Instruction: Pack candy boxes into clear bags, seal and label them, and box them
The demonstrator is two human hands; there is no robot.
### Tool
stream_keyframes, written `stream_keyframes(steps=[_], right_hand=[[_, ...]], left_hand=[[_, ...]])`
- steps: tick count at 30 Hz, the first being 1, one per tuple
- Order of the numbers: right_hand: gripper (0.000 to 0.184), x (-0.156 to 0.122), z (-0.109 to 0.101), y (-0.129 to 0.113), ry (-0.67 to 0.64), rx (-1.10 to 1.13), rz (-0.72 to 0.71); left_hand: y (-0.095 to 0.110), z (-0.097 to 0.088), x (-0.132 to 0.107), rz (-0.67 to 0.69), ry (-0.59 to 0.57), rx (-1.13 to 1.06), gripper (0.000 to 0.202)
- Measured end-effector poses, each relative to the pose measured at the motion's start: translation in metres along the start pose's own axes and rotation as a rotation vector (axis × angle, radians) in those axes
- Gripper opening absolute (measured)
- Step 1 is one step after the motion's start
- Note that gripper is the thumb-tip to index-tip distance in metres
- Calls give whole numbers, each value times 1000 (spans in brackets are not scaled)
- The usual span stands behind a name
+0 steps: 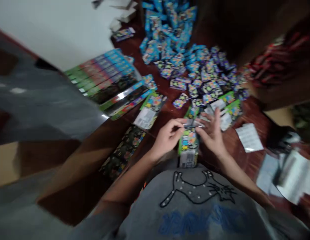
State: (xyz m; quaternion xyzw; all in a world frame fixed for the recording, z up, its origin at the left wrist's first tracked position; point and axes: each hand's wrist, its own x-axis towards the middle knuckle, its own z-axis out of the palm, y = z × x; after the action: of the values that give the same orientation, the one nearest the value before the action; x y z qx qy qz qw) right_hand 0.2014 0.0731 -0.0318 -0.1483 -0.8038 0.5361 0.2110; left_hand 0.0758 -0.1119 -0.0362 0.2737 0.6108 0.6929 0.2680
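Observation:
My left hand [167, 136] and my right hand [212, 131] meet over a green printed packet [188, 146] that lies on the dark wooden floor [170, 115] just before my grey shirt. The left fingers pinch the packet's shiny top edge. The right hand's fingers are partly spread and touch the same edge from the other side. The picture is smeared by motion, so fine detail is lost.
A heap of small blue and purple packets [195, 73] covers the floor ahead. Stacked flat boxes [107, 76] lie at left, more green packets [152, 106] and a white packet [248, 136] lie nearby. Red items [275, 63] sit at right.

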Motion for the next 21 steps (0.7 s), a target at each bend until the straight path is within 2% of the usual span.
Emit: stream_keyframes(steps=[2, 5, 11, 14, 18, 21], right_hand=[[105, 7, 10, 9, -25, 53, -23], [104, 8, 8, 15, -39, 85, -22], [94, -3, -19, 0, -47, 193, 78], [104, 1, -29, -3, 2, 318, 148], [114, 3, -44, -4, 18, 469, 295], [114, -9, -59, -4, -16, 491, 301]], left_hand=[[0, -2, 4, -23, 56, -2, 16], [0, -1, 11, -81, 77, 42, 31], [17, 11, 27, -175, -54, 151, 25], [23, 19, 40, -238, -101, 198, 23], [25, 25, 53, -225, -173, 278, 21], [26, 27, 54, -213, -267, 296, 23]])
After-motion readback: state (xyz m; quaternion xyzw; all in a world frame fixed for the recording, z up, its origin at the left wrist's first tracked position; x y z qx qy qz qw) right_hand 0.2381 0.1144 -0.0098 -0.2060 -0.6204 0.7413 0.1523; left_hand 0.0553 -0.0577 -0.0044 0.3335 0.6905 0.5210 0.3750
